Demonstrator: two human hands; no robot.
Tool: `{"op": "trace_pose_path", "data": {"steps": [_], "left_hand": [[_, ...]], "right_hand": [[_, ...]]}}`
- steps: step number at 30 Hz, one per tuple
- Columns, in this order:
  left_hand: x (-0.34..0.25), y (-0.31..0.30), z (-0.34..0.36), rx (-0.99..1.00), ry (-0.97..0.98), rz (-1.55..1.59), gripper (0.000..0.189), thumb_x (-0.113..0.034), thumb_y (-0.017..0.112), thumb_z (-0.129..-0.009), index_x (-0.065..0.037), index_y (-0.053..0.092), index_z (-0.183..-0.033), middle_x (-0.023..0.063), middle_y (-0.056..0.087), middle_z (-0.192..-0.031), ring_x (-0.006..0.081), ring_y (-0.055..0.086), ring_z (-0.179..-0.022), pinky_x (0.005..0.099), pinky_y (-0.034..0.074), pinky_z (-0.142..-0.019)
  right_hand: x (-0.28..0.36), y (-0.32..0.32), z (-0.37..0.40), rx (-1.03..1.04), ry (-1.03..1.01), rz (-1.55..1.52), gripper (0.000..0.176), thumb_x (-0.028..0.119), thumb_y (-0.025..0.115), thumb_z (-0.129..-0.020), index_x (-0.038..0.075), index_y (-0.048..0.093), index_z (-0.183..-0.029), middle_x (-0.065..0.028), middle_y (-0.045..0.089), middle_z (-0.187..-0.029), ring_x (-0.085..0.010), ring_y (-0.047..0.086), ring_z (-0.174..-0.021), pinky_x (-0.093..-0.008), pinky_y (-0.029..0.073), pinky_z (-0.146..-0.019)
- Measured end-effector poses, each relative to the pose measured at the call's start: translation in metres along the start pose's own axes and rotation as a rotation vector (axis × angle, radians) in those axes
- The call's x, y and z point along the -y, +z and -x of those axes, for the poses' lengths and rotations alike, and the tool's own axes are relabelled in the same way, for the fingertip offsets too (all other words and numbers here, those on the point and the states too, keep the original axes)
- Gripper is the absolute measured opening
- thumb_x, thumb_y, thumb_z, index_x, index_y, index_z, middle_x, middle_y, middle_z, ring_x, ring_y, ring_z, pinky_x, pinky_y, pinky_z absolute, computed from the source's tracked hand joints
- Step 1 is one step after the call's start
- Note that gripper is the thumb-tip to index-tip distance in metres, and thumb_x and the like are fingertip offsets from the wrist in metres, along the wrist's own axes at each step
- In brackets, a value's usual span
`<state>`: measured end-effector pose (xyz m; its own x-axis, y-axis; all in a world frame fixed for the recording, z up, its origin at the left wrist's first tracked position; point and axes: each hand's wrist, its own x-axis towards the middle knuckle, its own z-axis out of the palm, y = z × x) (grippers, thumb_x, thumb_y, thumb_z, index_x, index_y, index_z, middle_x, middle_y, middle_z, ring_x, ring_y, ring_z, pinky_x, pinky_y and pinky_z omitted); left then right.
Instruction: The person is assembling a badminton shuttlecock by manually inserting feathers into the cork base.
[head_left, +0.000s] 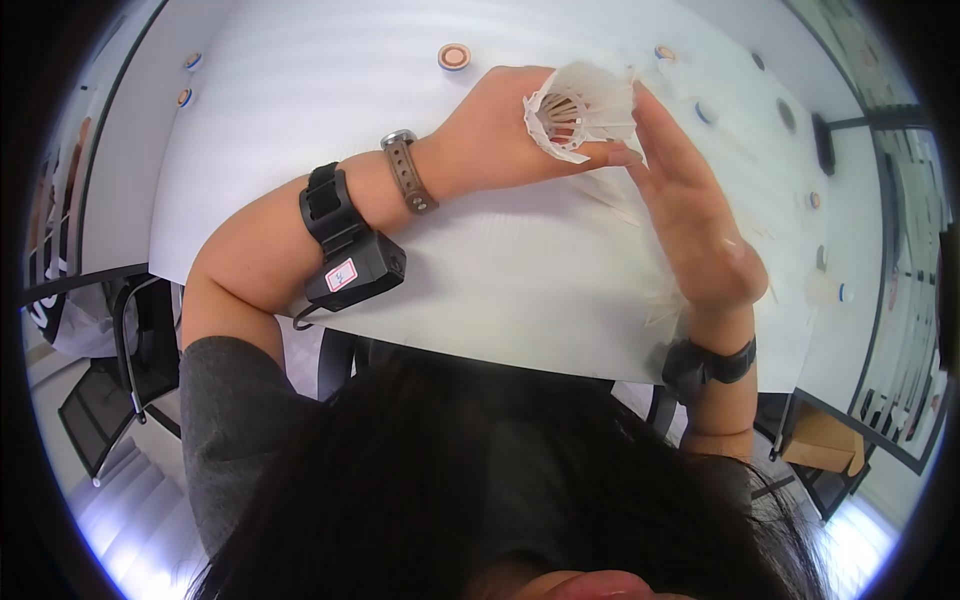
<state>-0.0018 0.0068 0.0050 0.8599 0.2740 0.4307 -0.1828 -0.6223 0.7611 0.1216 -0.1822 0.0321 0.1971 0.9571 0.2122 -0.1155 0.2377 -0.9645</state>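
Observation:
A white feather shuttlecock [600, 105] is held up above the table, its flared, ragged opening facing left and thin quills showing inside. My left hand [510, 130] reaches across from the left and is closed on it, with the thumb along the lower edge. On the other side, my right hand [685, 190] has its long fingers and thumb around the shuttlecock's right end. The shuttlecock's narrow tip is hidden between the hands.
Below them is a white table [480, 300] with thin pale sticks [665, 308] scattered at the right. A round brown-centred item [454, 57] sits at the back, with several similar small ones at both sides. Dark-framed partitions flank the table. A cardboard box [822, 440] is at lower right.

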Motion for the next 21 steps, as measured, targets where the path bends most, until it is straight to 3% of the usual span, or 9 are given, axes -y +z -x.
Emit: {"op": "trace_pose_path", "data": {"steps": [2,5,8,10,13,16,19,21], "left_hand": [[-0.003,-0.001,0.000,0.024,-0.004,0.024,0.037,-0.034,0.085,-0.079,-0.007,0.070,-0.101,0.0022,0.073,-0.084,0.0106,0.068,-0.075,0.0261,0.054,-0.070],[0.006,0.002,0.001,-0.020,0.079,-0.026,0.036,-0.033,0.084,-0.080,-0.007,0.070,-0.101,0.0025,0.073,-0.085,0.0107,0.068,-0.075,0.0264,0.055,-0.070],[0.001,0.001,-0.001,-0.024,-0.064,0.068,0.035,-0.033,0.083,-0.082,-0.007,0.070,-0.100,0.0030,0.073,-0.086,0.0112,0.068,-0.075,0.0266,0.055,-0.070],[-0.002,0.000,0.000,-0.022,-0.075,0.023,0.032,-0.031,0.082,-0.083,-0.006,0.070,-0.100,0.0034,0.073,-0.086,0.0114,0.068,-0.076,0.0267,0.055,-0.070],[0.001,0.002,0.000,0.005,-0.034,0.040,0.031,-0.029,0.082,-0.082,-0.006,0.069,-0.099,0.0035,0.073,-0.087,0.0111,0.068,-0.075,0.0264,0.054,-0.069],[0.009,0.003,0.002,0.067,0.083,0.040,0.028,-0.025,0.082,-0.081,-0.006,0.069,-0.098,0.0035,0.072,-0.086,0.0121,0.067,-0.073,0.0260,0.053,-0.066],[0.011,0.001,0.003,0.111,0.194,0.033,0.027,-0.020,0.083,-0.078,-0.006,0.067,-0.095,0.0035,0.069,-0.082,0.0150,0.065,-0.068,0.0266,0.051,-0.062],[0.010,0.000,0.002,0.099,0.271,0.031,0.029,-0.018,0.083,-0.075,-0.005,0.067,-0.095,0.0050,0.065,-0.078,0.0192,0.063,-0.066,0.0290,0.050,-0.061]], "right_hand": [[0.003,0.010,-0.001,-0.021,0.022,0.103,0.111,0.062,0.055,-0.072,-0.004,0.022,-0.155,-0.0206,0.016,-0.164,-0.0338,0.010,-0.153,-0.0521,0.007,-0.120],[0.000,0.012,-0.001,-0.027,0.026,0.109,0.110,0.061,0.056,-0.072,-0.003,0.022,-0.155,-0.0192,0.015,-0.164,-0.0333,0.010,-0.153,-0.0515,0.006,-0.121],[0.000,0.008,-0.003,-0.022,-0.034,0.185,0.104,0.059,0.053,-0.076,-0.003,0.025,-0.155,-0.0212,0.019,-0.163,-0.0332,0.014,-0.152,-0.0514,0.008,-0.121],[0.009,0.003,-0.007,-0.080,-0.081,0.183,0.080,0.036,0.062,-0.079,-0.001,0.041,-0.147,-0.0198,0.033,-0.158,-0.0312,0.031,-0.146,-0.0469,0.022,-0.119],[0.000,-0.003,-0.003,-0.351,-0.062,0.318,0.054,0.017,0.065,-0.085,-0.001,0.053,-0.134,-0.0170,0.050,-0.145,-0.0275,0.048,-0.133,-0.0425,0.036,-0.111],[0.000,0.004,-0.007,-0.410,0.012,0.228,0.036,0.004,0.065,-0.088,0.002,0.061,-0.124,-0.0118,0.059,-0.132,-0.0221,0.055,-0.123,-0.0362,0.046,-0.099],[-0.008,-0.006,-0.004,-0.293,0.032,0.417,0.030,0.005,0.069,-0.088,0.006,0.066,-0.117,-0.0100,0.062,-0.128,-0.0191,0.056,-0.120,-0.0318,0.048,-0.093],[-0.014,-0.005,-0.005,-0.296,-0.100,0.544,0.025,0.003,0.073,-0.083,0.006,0.068,-0.108,-0.0086,0.064,-0.125,-0.0173,0.060,-0.112,-0.0291,0.048,-0.087]]}}
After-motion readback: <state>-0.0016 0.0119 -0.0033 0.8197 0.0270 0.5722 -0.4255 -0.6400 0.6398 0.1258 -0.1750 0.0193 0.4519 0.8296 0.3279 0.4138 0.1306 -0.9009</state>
